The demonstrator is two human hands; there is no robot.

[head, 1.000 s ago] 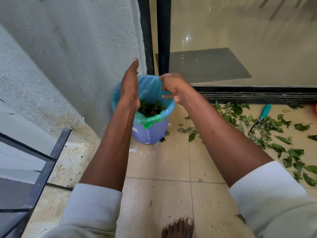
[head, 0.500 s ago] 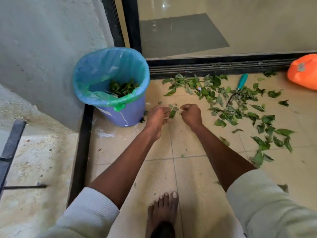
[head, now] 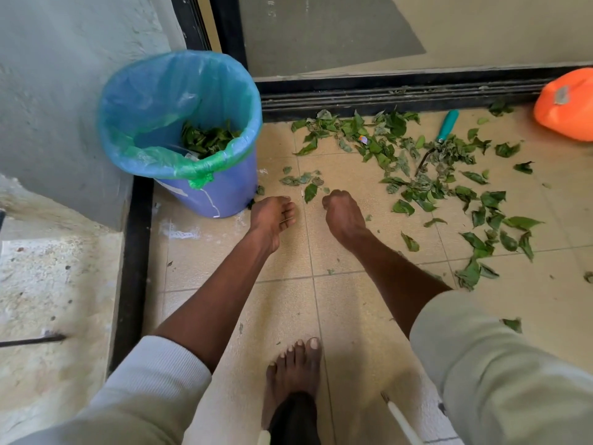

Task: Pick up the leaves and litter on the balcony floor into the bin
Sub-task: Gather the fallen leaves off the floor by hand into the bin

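A blue bin [head: 208, 197] with a blue-green liner stands against the wall, with green leaves [head: 207, 139] inside it. Both of my hands are low over the tiles just right of the bin. My left hand [head: 272, 216] hangs with loosely curled fingers and holds nothing that I can see. My right hand [head: 345, 213] is curled into a fist, and no leaf shows in it. A small cluster of leaves [head: 305, 183] lies just beyond both hands. Many more leaves [head: 417, 162] are scattered to the right, with a small colourful wrapper [head: 363, 139] among them.
A teal-handled tool [head: 447, 125] lies among the leaves near the sliding door track [head: 385, 94]. An orange object [head: 568, 104] sits at the far right. My bare foot [head: 293, 370] stands on the tiles below. A black frame [head: 134, 252] and a concrete ledge border the left.
A second ago both hands were up over the bin's rim. They have come down to the floor beside the small leaf cluster, and the view has tilted down.
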